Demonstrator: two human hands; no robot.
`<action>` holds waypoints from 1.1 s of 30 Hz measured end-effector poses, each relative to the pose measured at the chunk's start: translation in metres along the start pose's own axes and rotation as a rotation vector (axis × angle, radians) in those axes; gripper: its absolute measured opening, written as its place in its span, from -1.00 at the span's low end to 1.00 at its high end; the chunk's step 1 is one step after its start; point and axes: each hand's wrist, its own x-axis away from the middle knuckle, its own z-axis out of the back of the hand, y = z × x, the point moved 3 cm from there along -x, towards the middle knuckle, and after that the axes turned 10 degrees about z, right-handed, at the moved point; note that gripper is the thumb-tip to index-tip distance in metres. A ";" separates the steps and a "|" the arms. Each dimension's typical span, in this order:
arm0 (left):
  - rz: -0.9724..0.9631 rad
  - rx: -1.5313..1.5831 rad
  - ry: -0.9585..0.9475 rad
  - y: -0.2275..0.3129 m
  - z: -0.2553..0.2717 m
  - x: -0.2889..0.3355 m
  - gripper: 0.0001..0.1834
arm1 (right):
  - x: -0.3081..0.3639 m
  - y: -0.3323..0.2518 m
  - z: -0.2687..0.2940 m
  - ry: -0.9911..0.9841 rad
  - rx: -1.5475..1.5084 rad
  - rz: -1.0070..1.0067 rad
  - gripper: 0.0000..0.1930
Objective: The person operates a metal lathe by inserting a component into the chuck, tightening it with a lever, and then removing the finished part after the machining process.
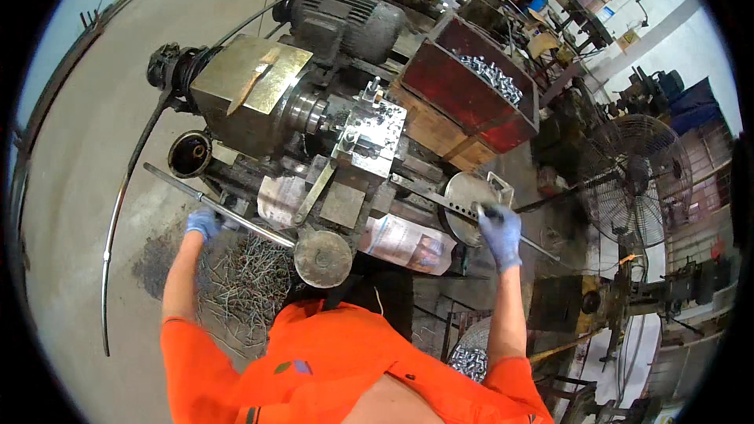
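A small lathe stands in front of me, with a round chuck (305, 112) and a shiny metal tool slide (378, 135). My right hand (503, 239), in a pale blue glove, is closed at the outer end of a flat lever with holes (440, 195), around what looks like its dark handle. My left hand (203, 223), gloved too, is low at the machine's left front, below a long metal bar (224, 206). Its fingers are curled, and what they grip is hidden. The bar runs to a round worn disc (323, 258) near my waist.
A red bin (471, 82) of small metal parts sits behind the slide on a wooden box. A brush (253, 88) lies on the headstock cover. Metal shavings (243, 290) pile on the floor at left; a basket of parts (470, 360) stands at right. A large fan (635, 180) is farther right.
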 end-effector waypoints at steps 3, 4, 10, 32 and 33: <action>0.336 0.371 0.049 -0.056 0.046 0.018 -0.62 | -0.055 -0.075 -0.029 -0.039 -0.095 0.257 -0.71; 0.266 0.442 0.194 -0.080 0.068 0.028 -0.62 | -0.070 -0.102 -0.041 -0.009 -0.077 0.400 -0.71; 0.499 0.357 0.650 -0.211 0.158 0.098 -0.54 | -0.130 -0.220 -0.131 -0.180 0.045 0.811 -0.54; 0.832 0.327 0.504 -0.064 0.141 0.188 -0.50 | -0.146 -0.247 -0.179 -0.470 0.308 0.640 -0.37; 0.827 0.314 0.520 -0.065 0.140 0.188 -0.51 | -0.146 -0.247 -0.174 -0.462 0.303 0.633 -0.36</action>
